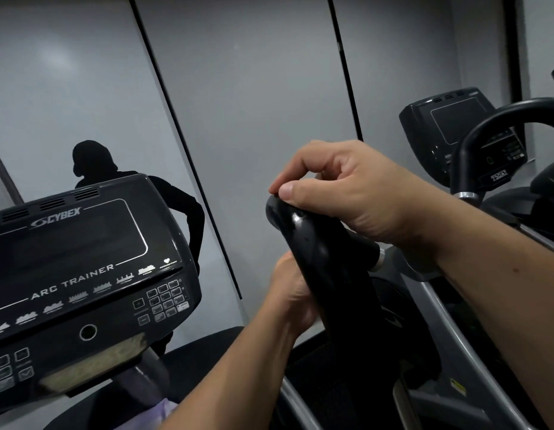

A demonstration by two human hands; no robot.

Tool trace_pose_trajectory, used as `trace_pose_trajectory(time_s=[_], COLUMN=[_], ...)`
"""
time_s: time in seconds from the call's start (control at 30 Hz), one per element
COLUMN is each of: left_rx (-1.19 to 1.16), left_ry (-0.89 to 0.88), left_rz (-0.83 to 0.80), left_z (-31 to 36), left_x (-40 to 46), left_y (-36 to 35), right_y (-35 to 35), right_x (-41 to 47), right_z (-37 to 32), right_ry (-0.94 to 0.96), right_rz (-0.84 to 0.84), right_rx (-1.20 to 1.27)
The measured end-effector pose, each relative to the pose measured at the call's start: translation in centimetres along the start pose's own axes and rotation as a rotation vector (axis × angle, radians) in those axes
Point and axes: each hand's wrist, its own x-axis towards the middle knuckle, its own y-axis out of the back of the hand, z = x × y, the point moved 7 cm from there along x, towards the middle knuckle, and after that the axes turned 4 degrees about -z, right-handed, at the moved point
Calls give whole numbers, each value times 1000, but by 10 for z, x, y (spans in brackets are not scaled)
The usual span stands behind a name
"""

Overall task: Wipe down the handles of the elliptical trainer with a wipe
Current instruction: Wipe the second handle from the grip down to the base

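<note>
The black handle [316, 252] stands up in the middle of the view, just right of the console [83, 274]. Its rounded top is shiny with small spots, which may be wet marks. The right hand [356, 193] is set on the top of the handle, with the thumb and first finger pressed together at the tip and the other fingers curled over the far side. No wipe can be seen; it cannot be told whether one is pinched there. The left hand [292, 293] is wrapped round the handle lower down, on its left side, fingers clenched on it. It is likely held there so the handle is kept from swinging while the top is rubbed. A second machine [455, 128] stands at the right by the mirror wall [254, 88].
</note>
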Motion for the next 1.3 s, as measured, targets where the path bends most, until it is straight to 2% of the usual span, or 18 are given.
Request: trace_pose_trajectory(time_s=[0.2,0.37,0.47,0.6,0.73,0.83,1.13,1.3], left_rx=[99,12,73,109,225,215,273,295], left_ry=[-62,-129,-107,-159,-132,-176,-259,-393], left_rz=[44,142,135,235,213,260,264,292], left_z=[22,40,41,49,52,57,68,85], left_x=[-6,-11,-17,-20,-26,-32,-46,-54], left_y=[-3,9,2,22,14,20,20,21], right_y=[-2,-3,-4,-5,-5,-6,-8,-8], right_x=[0,-2,-4,-5,-5,-5,-8,-9], right_z=[0,-2,-1,-3,-2,0,1,2], right_ry=[20,32,13,6,-17,-44,-53,-54], right_rz=[61,93,105,137,146,157,191,204], right_rx=[12,-8,35,39,66,80,99,84])
